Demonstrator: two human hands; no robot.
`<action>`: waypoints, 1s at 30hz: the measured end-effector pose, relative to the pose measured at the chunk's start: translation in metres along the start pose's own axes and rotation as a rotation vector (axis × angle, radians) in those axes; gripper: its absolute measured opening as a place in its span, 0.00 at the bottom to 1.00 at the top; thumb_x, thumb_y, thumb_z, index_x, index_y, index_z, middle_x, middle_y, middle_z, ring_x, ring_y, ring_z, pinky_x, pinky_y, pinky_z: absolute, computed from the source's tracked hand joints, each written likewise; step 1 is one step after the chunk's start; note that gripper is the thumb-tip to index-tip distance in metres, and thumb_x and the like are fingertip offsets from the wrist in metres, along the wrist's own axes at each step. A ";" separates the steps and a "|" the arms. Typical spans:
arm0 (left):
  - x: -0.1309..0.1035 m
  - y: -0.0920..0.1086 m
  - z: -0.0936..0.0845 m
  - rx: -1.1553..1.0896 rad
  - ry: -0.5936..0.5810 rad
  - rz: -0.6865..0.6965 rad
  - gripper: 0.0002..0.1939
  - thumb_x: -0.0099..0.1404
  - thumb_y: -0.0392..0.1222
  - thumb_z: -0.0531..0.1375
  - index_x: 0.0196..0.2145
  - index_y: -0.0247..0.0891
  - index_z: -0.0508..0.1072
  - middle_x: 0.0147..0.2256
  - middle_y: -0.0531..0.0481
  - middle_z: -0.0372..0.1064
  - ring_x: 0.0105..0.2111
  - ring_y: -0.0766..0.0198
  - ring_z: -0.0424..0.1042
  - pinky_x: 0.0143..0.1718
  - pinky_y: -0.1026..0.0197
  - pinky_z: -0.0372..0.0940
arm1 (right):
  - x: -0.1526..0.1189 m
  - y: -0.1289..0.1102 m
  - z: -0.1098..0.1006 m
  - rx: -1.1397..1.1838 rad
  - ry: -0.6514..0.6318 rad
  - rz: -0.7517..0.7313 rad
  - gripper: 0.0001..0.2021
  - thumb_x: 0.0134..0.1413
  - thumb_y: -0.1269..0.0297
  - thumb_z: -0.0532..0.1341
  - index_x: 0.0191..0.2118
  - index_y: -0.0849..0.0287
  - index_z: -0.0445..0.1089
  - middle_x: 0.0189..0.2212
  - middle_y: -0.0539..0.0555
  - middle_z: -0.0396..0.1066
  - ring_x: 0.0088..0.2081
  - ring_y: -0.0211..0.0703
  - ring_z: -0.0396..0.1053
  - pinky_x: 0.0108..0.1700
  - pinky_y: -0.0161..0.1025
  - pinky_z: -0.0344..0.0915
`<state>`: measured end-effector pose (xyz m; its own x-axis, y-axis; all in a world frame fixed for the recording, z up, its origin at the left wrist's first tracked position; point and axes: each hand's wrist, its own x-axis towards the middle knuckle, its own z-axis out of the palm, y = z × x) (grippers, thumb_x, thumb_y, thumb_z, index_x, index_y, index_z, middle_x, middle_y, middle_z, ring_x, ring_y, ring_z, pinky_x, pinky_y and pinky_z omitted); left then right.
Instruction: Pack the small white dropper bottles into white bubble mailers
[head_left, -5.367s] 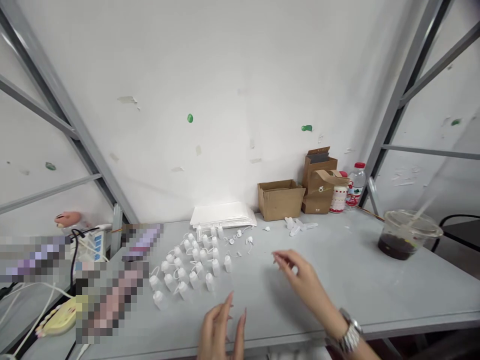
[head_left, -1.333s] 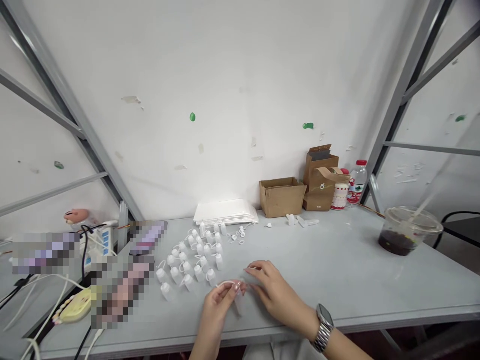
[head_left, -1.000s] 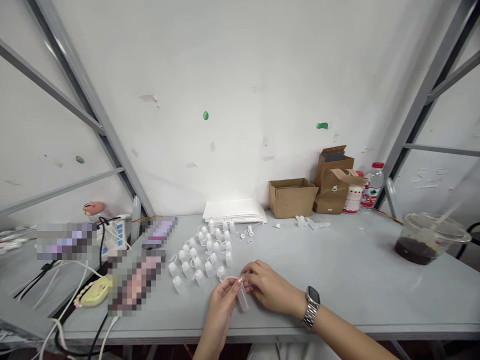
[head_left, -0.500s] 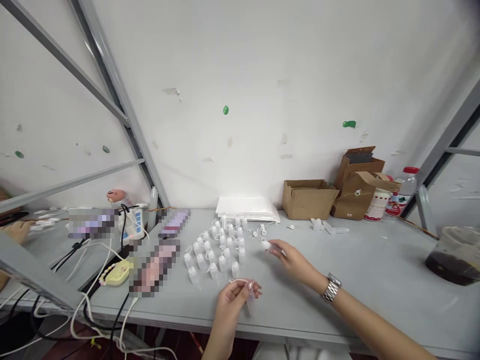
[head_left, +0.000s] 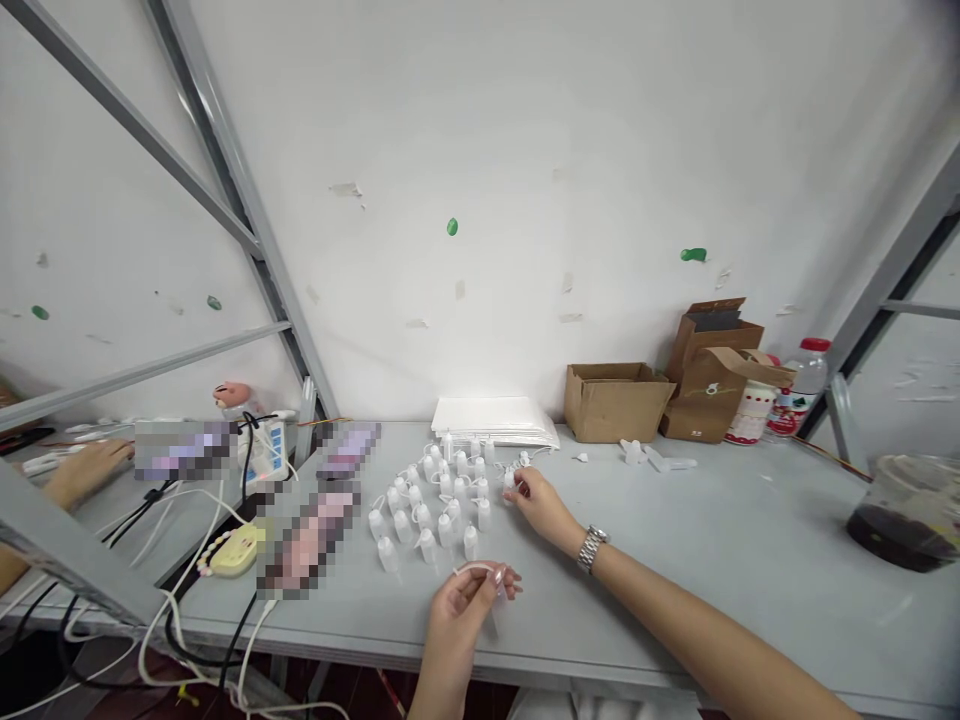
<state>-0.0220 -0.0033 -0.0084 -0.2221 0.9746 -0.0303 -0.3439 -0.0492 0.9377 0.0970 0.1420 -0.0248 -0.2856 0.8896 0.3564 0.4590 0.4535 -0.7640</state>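
Observation:
Many small translucent white squeeze bottles [head_left: 424, 518] with looped caps stand upright in a cluster on the grey table [head_left: 600, 590]. My right hand [head_left: 536, 500], with a metal watch at its wrist, has its fingers closed on a small white-capped squeeze bottle [head_left: 509, 480] at the cluster's right side. Nearer the table's front edge, my left hand [head_left: 472, 598] is closed around a clear plastic piece [head_left: 493, 622]. A thin white strap [head_left: 471, 568] curves over its fingers. The fingers partly hide that piece, so its exact kind is unclear.
Behind the bottles lies a stack of white sheets [head_left: 495, 422]. A cardboard box [head_left: 616, 405], brown paper bag [head_left: 705, 400] and drink bottle [head_left: 799, 395] stand back right. Left are blurred phones [head_left: 311, 540], cables and another person's hand [head_left: 90, 468]. A dark-filled tub [head_left: 900, 520] sits right.
My right hand has moved left and slightly back with the small bottle, up to the cluster's right edge. My left hand stays nearly in place. The other person's hand has come further into view.

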 end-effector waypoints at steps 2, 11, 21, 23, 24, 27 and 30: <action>0.000 0.000 0.001 0.005 0.005 0.009 0.13 0.47 0.49 0.66 0.22 0.35 0.75 0.24 0.46 0.73 0.27 0.60 0.71 0.36 0.58 0.65 | -0.001 0.001 0.006 -0.004 -0.028 -0.005 0.02 0.48 0.68 0.58 0.30 0.60 0.64 0.24 0.48 0.63 0.27 0.39 0.61 0.33 0.38 0.61; -0.002 0.001 0.005 0.027 0.091 0.053 0.14 0.48 0.51 0.65 0.25 0.36 0.76 0.28 0.46 0.75 0.32 0.57 0.72 0.39 0.58 0.65 | -0.033 -0.014 -0.030 0.039 0.052 -0.018 0.17 0.52 0.64 0.56 0.49 0.58 0.63 0.37 0.54 0.65 0.32 0.40 0.65 0.42 0.43 0.64; 0.017 -0.010 0.055 -0.148 -0.089 -0.120 0.17 0.48 0.51 0.65 0.30 0.34 0.77 0.40 0.39 0.74 0.48 0.49 0.67 0.51 0.52 0.58 | -0.123 -0.034 -0.038 0.379 -0.039 0.232 0.15 0.53 0.55 0.55 0.41 0.57 0.70 0.31 0.53 0.72 0.31 0.43 0.68 0.37 0.38 0.65; 0.018 -0.013 0.059 -0.203 -0.107 -0.171 0.18 0.48 0.51 0.65 0.32 0.33 0.77 0.41 0.38 0.74 0.49 0.49 0.67 0.52 0.52 0.58 | -0.126 -0.029 -0.034 0.384 0.009 0.257 0.14 0.52 0.55 0.56 0.39 0.58 0.71 0.29 0.53 0.72 0.30 0.42 0.67 0.35 0.37 0.65; 0.018 -0.015 0.060 -0.211 -0.109 -0.188 0.19 0.47 0.51 0.65 0.32 0.33 0.77 0.41 0.37 0.74 0.49 0.49 0.67 0.52 0.51 0.58 | -0.127 -0.027 -0.033 0.375 0.043 0.262 0.14 0.52 0.55 0.56 0.38 0.58 0.71 0.28 0.52 0.72 0.30 0.42 0.66 0.34 0.36 0.64; 0.019 -0.021 0.057 -0.141 -0.120 -0.186 0.18 0.47 0.51 0.65 0.31 0.32 0.77 0.40 0.37 0.74 0.48 0.49 0.67 0.52 0.52 0.57 | -0.129 -0.025 -0.033 0.332 0.152 0.270 0.13 0.49 0.55 0.58 0.34 0.59 0.71 0.25 0.51 0.70 0.29 0.41 0.65 0.33 0.35 0.63; 0.020 -0.024 0.055 -0.030 -0.155 -0.171 0.18 0.49 0.50 0.65 0.33 0.32 0.77 0.40 0.38 0.75 0.46 0.49 0.68 0.51 0.53 0.58 | -0.132 -0.026 -0.032 0.305 0.220 0.269 0.13 0.48 0.54 0.59 0.31 0.59 0.70 0.24 0.51 0.69 0.27 0.41 0.65 0.32 0.34 0.63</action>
<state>0.0316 0.0290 -0.0123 -0.0163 0.9911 -0.1324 -0.3916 0.1155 0.9128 0.1500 0.0149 -0.0345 0.0100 0.9790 0.2038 0.2147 0.1969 -0.9566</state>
